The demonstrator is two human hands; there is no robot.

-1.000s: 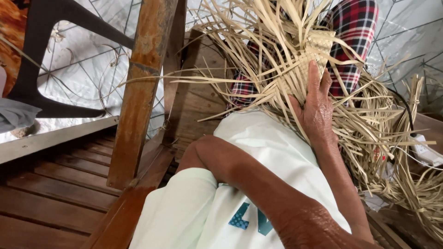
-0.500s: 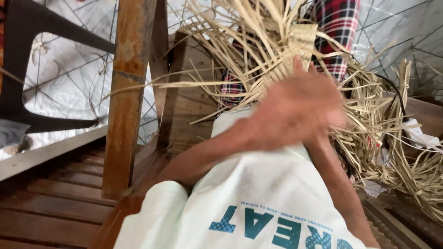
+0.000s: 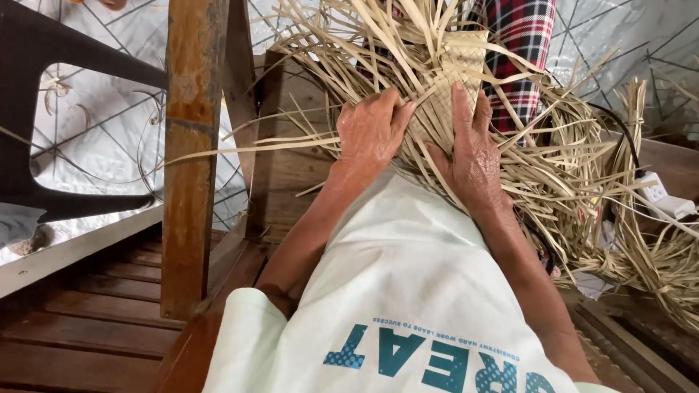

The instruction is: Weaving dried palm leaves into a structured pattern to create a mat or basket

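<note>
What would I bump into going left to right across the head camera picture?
Dark plastic chair → rusty wooden post → left hand → right hand → white power strip.

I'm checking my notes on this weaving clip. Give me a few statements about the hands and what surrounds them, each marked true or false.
1. Both hands rest on the woven straw piece. True.
2. The left hand holds scissors. False: it grips only straw strips.
3. The right hand lies flat, fingers pointing away. True.
4. A wooden post stands left of the hands. True.
5. The cloth behind the straw is plain blue. False: the plaid cloth is red and dark checked.
</note>
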